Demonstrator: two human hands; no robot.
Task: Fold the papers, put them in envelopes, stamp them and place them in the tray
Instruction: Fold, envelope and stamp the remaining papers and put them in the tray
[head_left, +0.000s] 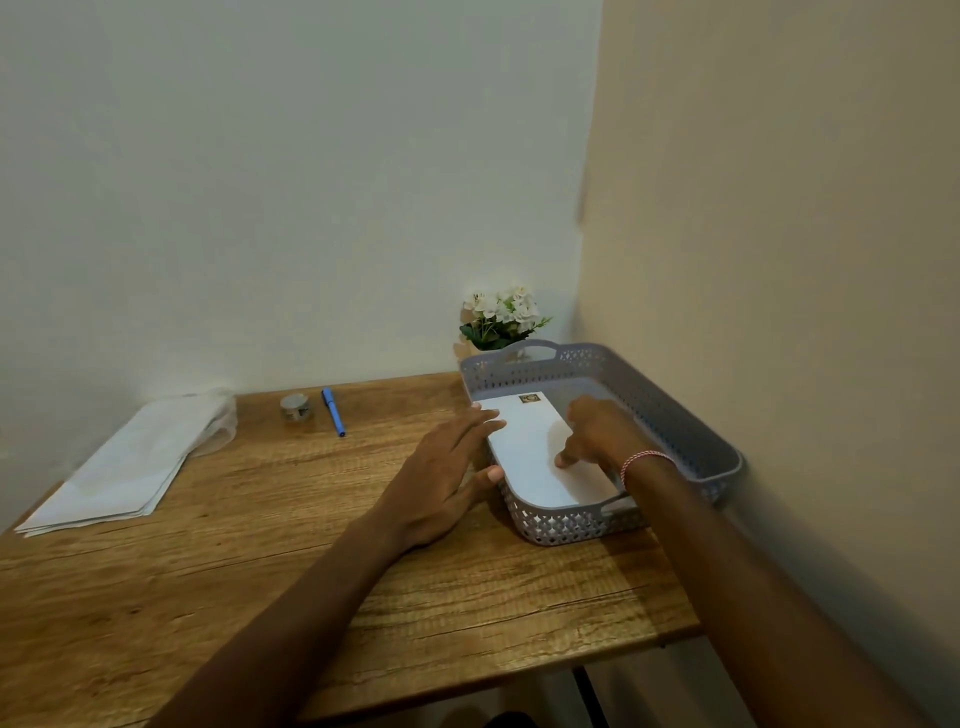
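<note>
A white envelope (524, 447) with a small brown stamp (530, 398) at its far end lies inside the grey perforated tray (675, 415) at the table's right side. My left hand (447, 467) is spread flat, its fingertips on the envelope's left edge and its thumb against the tray's near-left rim. Inside the tray, my right hand (597, 436) presses down on the envelope's right half with bent fingers. A pink-and-white band circles that wrist. A stack of white papers and envelopes (124, 462) lies at the table's far left.
A roll of stamps or tape (296, 407) and a blue pen (333, 411) lie near the back wall. A small pot of white flowers (501, 317) stands behind the tray. Walls close off the wooden table (260, 545) at the back and right.
</note>
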